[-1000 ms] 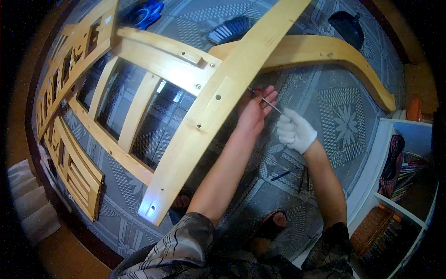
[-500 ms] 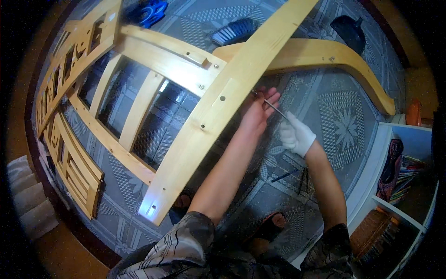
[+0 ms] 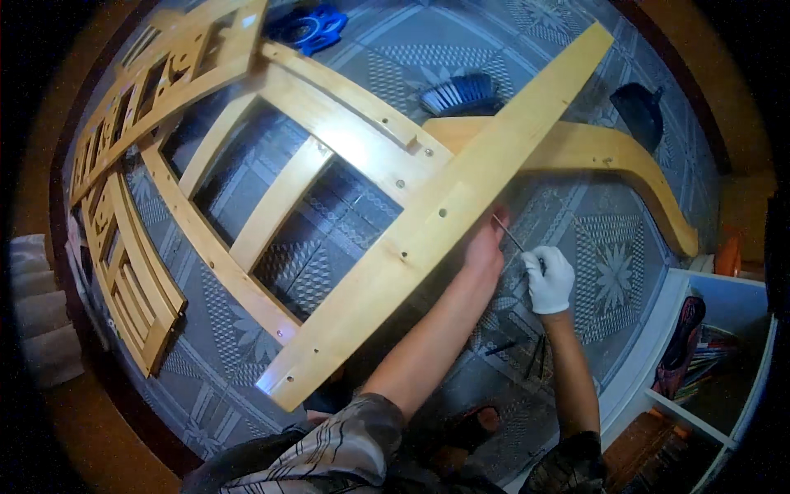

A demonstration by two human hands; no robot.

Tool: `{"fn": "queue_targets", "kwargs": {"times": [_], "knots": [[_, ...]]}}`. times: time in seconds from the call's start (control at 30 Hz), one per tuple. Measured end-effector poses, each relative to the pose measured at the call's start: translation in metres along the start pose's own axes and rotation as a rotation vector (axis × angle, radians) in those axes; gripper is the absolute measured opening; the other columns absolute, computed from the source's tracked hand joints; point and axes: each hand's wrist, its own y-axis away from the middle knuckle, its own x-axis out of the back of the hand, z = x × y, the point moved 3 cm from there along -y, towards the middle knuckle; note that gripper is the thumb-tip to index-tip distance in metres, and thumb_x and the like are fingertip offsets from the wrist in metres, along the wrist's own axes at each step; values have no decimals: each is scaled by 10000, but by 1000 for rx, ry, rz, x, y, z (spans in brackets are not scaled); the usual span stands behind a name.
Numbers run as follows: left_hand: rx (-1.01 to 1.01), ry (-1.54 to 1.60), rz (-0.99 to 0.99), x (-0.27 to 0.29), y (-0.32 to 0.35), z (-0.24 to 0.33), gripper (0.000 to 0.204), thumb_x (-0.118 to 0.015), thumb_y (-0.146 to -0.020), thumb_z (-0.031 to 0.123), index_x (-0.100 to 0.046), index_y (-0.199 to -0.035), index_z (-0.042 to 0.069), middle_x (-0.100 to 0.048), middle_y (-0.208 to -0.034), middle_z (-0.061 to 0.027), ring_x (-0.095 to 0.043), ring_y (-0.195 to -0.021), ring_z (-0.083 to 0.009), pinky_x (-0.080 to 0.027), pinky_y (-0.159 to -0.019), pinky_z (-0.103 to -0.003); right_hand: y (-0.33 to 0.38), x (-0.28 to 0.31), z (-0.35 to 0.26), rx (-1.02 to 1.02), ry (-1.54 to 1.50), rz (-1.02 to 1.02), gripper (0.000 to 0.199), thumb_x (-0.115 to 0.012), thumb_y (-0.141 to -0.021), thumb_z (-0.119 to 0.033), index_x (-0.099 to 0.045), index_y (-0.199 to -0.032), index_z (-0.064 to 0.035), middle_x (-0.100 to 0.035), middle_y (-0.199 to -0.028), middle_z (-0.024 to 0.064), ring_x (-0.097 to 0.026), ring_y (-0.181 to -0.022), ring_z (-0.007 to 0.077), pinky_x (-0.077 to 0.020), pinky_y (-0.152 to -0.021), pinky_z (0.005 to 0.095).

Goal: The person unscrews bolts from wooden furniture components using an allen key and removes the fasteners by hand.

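Note:
My right hand (image 3: 550, 278), in a white glove, grips a thin metal rod-like tool (image 3: 513, 237). The tool slants up and left to my bare left hand (image 3: 484, 249). Those bare fingers curl by its far end, close under a long pale wooden beam (image 3: 374, 300). The beam hides part of the left hand, so what lies in its fingers is unclear. Several holes run along the beam. It joins a ladder-like wooden frame (image 3: 346, 136) whose broad upper rail carries metal fittings. A curved wooden leg (image 3: 576, 146) reaches out to the right behind the beam.
Slatted wooden panels (image 3: 177, 90) stand at the left. A brush (image 3: 461, 95), a black dustpan (image 3: 640, 115) and a blue plastic object (image 3: 309, 30) lie on the patterned floor. Dark slim tools (image 3: 536, 356) lie near my right forearm. White shelving (image 3: 658, 329) borders the lower right.
The whole scene has shifted down and right in view. My left hand's fingers, spread before, are now curled and partly behind the beam. The right hand still holds the tool.

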Motion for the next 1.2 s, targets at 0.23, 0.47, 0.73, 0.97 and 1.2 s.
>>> {"fn": "queue_targets", "kwargs": {"times": [0.23,0.47,0.73,0.97,1.2], "knots": [[-20,73,-170,6,0,3,244,-457,-955,238,-507,-1089,40,-578,-1055,-116,-574,-981,-244,-459,-911,-406,12,-21,-6,-250,-148,-42,367,-665,-770,-192,-581,-1092,-37,-587,-836,47,-554,-726,159,-455,-698,298],[84,219,71,-1,5,-4,178,-506,-931,162,-519,-1060,40,-571,-983,-106,-571,-926,-223,-462,-928,-421,18,-21,-10,-478,-394,-189,378,-656,-773,-194,-573,-1100,-24,-567,-799,5,-543,-707,135,-453,-674,260],[-26,187,-44,4,0,-1,182,-514,-926,156,-522,-1067,42,-568,-1002,-110,-561,-959,-229,-455,-948,-428,23,-28,13,-776,-860,-282,291,-445,-935,-252,-580,-1037,-16,-575,-799,9,-503,-610,60,-411,-513,206],[71,282,-122,11,-3,-6,283,-566,-899,186,-511,-1142,52,-558,-1059,-112,-547,-1005,-243,-441,-956,-429,18,-22,22,-73,-129,43,172,-566,-830,-151,-608,-915,-8,-569,-954,129,-561,-854,289,-446,-742,359],[-61,148,-74,14,-8,-6,255,-537,-914,189,-513,-1124,45,-559,-1037,-90,-551,-995,-226,-452,-941,-401,44,-13,38,-144,128,43,155,-574,-804,-145,-641,-913,-58,-566,-998,109,-531,-943,294,-424,-817,377]]}}
